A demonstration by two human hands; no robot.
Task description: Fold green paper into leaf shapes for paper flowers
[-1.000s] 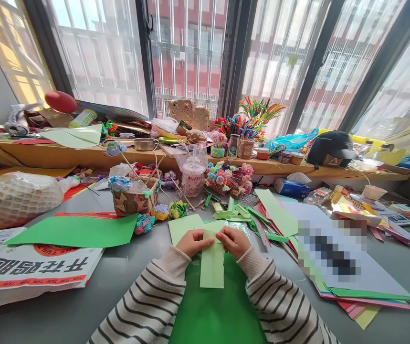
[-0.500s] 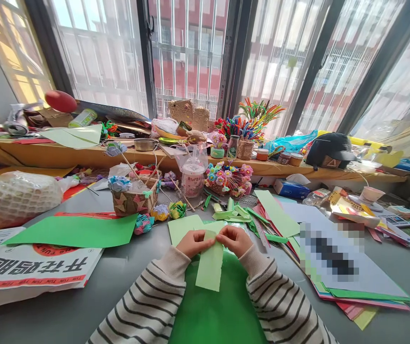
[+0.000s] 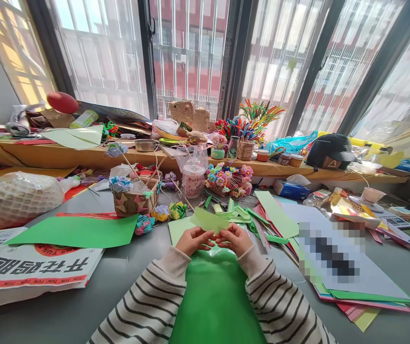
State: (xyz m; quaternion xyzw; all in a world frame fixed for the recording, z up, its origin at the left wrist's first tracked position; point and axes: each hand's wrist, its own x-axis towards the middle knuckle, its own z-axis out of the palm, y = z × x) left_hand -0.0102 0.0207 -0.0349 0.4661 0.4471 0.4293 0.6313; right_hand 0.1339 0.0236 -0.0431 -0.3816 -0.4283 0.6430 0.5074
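A piece of light green paper (image 3: 209,220) is held up between both hands, its wide side turned crosswise. My left hand (image 3: 194,240) pinches its lower left edge, and my right hand (image 3: 234,238) pinches the lower right edge, with the fingertips almost meeting. Below them lies a glossy dark green surface (image 3: 219,296). Just behind my left hand is a flat light green sheet (image 3: 178,230) on the grey table (image 3: 147,277). Beyond my right hand are several folded green paper strips (image 3: 244,212) in a loose pile.
At the left, a green sheet (image 3: 76,230) lies over a printed paper bag (image 3: 47,267). A woven basket (image 3: 133,203) with paper flowers and a plastic cup (image 3: 193,179) stand behind. Stacked coloured paper (image 3: 373,282) lies right. A crowded sill (image 3: 176,157) runs below the windows.
The light green paper has turned from hanging lengthwise below my fingers to lying crosswise above them. Both hands have shifted their grip to its lower edge.
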